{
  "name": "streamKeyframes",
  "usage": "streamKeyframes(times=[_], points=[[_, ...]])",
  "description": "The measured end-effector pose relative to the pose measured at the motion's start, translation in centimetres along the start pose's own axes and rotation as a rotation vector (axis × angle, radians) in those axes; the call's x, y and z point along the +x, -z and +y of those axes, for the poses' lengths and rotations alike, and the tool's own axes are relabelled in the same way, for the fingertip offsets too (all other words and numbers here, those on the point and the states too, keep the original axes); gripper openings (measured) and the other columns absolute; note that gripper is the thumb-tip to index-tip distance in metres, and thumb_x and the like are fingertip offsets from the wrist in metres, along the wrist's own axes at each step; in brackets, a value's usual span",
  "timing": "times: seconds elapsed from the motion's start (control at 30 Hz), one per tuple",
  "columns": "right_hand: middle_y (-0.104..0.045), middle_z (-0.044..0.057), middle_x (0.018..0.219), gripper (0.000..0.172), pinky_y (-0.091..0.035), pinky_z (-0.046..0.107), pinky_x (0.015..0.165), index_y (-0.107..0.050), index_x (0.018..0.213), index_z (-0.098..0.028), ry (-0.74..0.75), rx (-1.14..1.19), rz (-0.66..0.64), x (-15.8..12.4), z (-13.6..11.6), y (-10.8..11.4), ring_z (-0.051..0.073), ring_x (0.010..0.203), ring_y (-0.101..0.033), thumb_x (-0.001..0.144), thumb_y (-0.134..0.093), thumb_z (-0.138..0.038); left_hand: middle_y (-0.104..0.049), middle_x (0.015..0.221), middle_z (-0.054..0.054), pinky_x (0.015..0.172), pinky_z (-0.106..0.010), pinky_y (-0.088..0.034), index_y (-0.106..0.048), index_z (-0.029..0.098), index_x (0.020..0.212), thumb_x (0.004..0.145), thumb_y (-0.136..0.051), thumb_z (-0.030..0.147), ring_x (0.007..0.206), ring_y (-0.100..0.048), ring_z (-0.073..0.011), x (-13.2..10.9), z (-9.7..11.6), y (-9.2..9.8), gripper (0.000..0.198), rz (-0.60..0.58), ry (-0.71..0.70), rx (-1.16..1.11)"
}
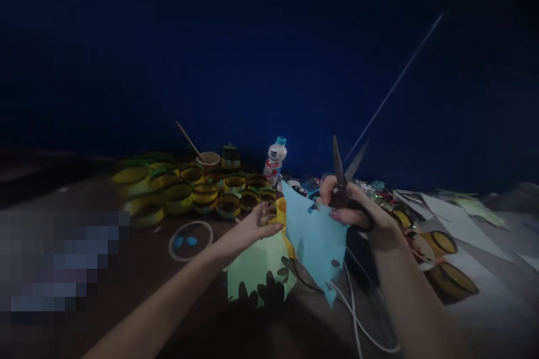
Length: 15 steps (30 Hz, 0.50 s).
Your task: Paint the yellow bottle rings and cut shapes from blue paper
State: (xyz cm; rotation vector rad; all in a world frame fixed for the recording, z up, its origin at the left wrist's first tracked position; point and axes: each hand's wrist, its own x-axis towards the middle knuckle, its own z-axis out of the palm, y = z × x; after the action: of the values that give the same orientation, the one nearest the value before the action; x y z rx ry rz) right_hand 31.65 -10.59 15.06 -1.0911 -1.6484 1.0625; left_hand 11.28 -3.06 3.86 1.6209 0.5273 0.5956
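My right hand [351, 207] grips a pair of scissors [339, 171], their blades apart and pointing up. A light-blue sheet of paper [315, 230] with small cut-outs hangs by that hand, its top edge against the fingers. My left hand [266, 221] is closed at a yellow strip [283, 210] on the left side of the blue sheet; its fingertips are partly hidden, and the strip runs down behind the sheet. Under my hands lies a pale-green paper [256, 266], with dark leaf-like shapes over its lower edge.
Several yellow-and-black rings [205, 196] stand at the left, near a cup [209, 160] with a stick. A white bottle [275, 160] with a blue cap stands behind. A clear ring [191, 241] lies left; white cable [356, 314] and white papers [463, 224] lie right.
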Motion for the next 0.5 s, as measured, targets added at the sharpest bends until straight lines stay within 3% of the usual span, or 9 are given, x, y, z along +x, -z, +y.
streamKeyframes(times=[0.1, 0.2, 0.33, 0.5], points=[[-0.050, 0.000, 0.073, 0.022, -0.035, 0.023, 0.048, -0.052, 0.077, -0.021, 0.016, 0.002, -0.022, 1.5, 0.3, -0.4, 0.012, 0.059, -0.045, 0.063, -0.063, -0.033, -0.040, 0.138, -0.015, 0.097, -0.039, -0.039, -0.031, 0.018, 0.130, 0.071, -0.063, 0.046, 0.121, -0.044, -0.0259, 0.1, 1.1, 0.4, 0.073, -0.044, -0.022, -0.211], [-0.051, 0.000, 0.073, 0.022, -0.038, 0.023, 0.052, -0.051, 0.079, -0.020, 0.061, -0.037, -0.051, 3.0, 1.2, -0.1, 0.012, 0.061, -0.047, 0.065, -0.061, -0.034, -0.059, 0.117, -0.014, 0.089, -0.039, -0.045, -0.045, 0.015, 0.119, 0.065, -0.068, 0.044, 0.104, -0.057, -0.0265, -0.7, 2.0, 1.2, 0.066, -0.057, 0.125, -0.246], [-0.050, -0.002, 0.075, 0.019, -0.038, 0.021, 0.053, -0.053, 0.082, -0.020, 0.077, -0.079, -0.017, 4.7, 2.7, 0.1, 0.009, 0.062, -0.047, 0.067, -0.062, -0.027, -0.066, 0.102, -0.011, 0.073, -0.035, -0.051, -0.056, 0.015, 0.101, 0.065, -0.066, 0.047, 0.085, -0.064, -0.0248, -1.9, 3.0, 3.0, 0.049, 0.128, 0.349, -0.097], [-0.051, -0.003, 0.069, 0.019, -0.043, 0.022, 0.055, -0.051, 0.088, -0.019, 0.002, -0.080, 0.095, 5.7, 4.1, -0.4, 0.009, 0.058, -0.051, 0.073, -0.061, -0.027, -0.066, 0.102, -0.008, 0.067, -0.030, -0.050, -0.059, 0.018, 0.095, 0.064, -0.062, 0.054, 0.089, -0.062, -0.0262, -2.3, 3.9, 5.9, 0.048, 0.367, 0.369, 0.262]])
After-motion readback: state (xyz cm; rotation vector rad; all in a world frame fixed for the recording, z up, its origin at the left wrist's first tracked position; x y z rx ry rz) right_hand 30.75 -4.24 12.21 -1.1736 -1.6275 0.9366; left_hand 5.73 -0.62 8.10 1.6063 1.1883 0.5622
